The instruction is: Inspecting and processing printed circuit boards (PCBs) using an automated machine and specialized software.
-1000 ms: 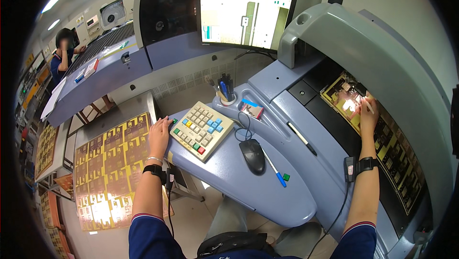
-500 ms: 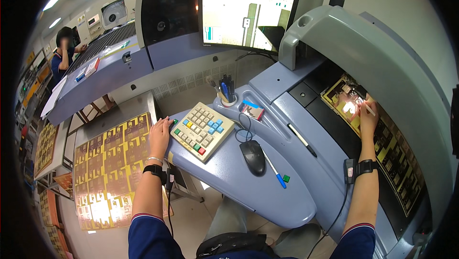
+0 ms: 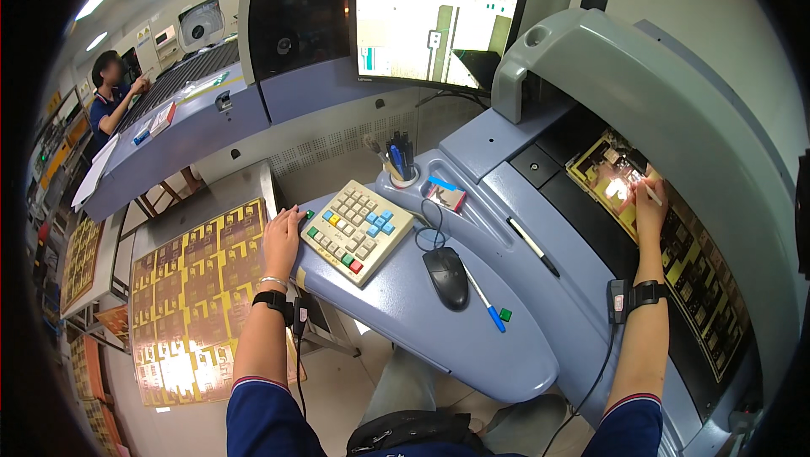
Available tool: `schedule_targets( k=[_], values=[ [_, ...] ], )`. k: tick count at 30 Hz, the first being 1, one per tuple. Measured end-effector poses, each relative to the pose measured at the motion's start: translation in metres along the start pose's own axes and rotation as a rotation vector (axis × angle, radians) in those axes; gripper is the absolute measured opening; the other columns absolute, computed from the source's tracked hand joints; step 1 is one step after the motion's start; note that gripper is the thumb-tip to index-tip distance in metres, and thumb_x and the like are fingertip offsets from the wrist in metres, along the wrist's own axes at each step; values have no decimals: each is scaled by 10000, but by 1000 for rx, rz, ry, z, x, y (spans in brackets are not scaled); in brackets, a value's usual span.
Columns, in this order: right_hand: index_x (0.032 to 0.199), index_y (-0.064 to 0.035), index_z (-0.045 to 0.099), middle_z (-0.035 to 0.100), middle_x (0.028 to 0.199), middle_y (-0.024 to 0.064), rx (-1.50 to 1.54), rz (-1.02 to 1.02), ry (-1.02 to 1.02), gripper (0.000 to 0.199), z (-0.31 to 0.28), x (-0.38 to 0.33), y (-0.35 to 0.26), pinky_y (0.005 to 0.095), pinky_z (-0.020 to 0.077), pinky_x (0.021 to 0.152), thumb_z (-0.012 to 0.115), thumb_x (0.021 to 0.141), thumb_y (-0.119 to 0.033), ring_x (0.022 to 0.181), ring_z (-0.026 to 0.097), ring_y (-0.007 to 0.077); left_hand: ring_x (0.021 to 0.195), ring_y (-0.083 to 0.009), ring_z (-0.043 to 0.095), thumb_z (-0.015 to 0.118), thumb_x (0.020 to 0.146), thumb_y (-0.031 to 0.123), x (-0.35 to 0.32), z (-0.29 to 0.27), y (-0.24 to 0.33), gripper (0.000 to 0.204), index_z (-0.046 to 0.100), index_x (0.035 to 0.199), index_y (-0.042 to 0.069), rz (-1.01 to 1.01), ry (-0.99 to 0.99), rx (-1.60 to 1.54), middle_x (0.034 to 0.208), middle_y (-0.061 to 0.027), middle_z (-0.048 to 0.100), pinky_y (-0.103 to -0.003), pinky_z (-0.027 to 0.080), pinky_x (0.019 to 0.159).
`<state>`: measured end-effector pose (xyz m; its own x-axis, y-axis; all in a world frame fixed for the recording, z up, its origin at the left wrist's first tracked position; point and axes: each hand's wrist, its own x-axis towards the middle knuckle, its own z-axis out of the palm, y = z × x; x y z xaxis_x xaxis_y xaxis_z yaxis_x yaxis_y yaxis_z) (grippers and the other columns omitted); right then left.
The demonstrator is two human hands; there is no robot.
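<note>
My left hand (image 3: 282, 237) rests at the left edge of the blue-grey console, fingers stretched toward a small green key (image 3: 310, 215) beside the cream keypad (image 3: 356, 231). No object shows in it. Under the machine's grey hood, my right hand (image 3: 650, 208) pinches a thin white pen-like stick (image 3: 654, 194). It is held over a copper-coloured circuit board panel (image 3: 601, 172), beside a bright spot of light. A dark part of the machine (image 3: 634, 160) is just beyond the fingers. The stick's tip cannot be made out. Black straps with cables circle both wrists.
On the console lie a black mouse (image 3: 445, 278), a blue-capped pen (image 3: 485, 300), a marker (image 3: 533, 248) and a cup of pens (image 3: 401, 166). A lit monitor (image 3: 434, 31) stands behind. Large board panels (image 3: 198, 305) lie on a metal table at left. A co-worker (image 3: 110, 94) sits far left.
Both of my hands hold the same places. At far left the co-worker's head has shifted left, and the hand once at the face is now lowered in front of the body.
</note>
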<state>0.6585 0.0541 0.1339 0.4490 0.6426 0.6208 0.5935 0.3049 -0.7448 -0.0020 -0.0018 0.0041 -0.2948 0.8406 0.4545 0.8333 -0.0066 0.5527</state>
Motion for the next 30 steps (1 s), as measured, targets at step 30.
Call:
schedule_targets(
  k=[30],
  values=[
    [874, -34, 569, 608, 709, 47, -85, -29, 32, 147, 2, 2, 2, 263, 466, 628, 603, 843, -173, 615, 569, 110, 1210, -245, 483, 351, 978, 345, 0, 1, 0, 411, 699, 1010, 129, -9, 7, 0, 1192, -32, 618, -427, 299, 1045]
  ],
)
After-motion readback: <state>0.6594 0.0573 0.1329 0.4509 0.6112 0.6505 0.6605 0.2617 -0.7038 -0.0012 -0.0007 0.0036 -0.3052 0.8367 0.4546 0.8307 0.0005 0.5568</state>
